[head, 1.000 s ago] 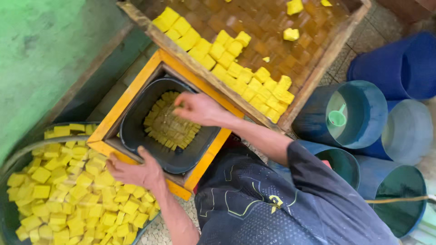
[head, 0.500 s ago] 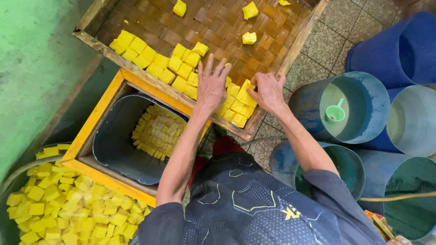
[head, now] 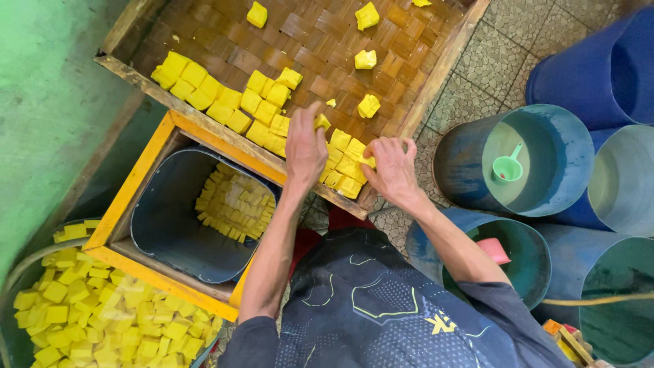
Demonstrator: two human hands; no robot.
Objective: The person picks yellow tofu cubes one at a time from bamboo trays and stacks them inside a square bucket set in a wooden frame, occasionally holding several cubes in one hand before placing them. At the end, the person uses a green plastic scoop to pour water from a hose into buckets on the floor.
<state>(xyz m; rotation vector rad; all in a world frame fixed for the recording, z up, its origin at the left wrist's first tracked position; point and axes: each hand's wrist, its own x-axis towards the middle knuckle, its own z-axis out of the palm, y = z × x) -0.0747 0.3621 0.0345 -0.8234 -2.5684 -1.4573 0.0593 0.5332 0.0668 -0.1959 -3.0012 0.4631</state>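
Yellow cubes (head: 272, 116) lay in a band on the woven bamboo tray (head: 225, 34), its long axis running diagonally from upper left down to the tray's near right corner. Left hand (head: 304, 148) rested palm-down on the band, fingers bent over cubes (one cube at the fingertips). Right hand (head: 392, 170) pressed the band's lower end, fingers curled on cubes. Grip could not be confirmed for either. More cubes sat in the grey bin (head: 163, 225) inside a yellow frame (head: 129, 197).
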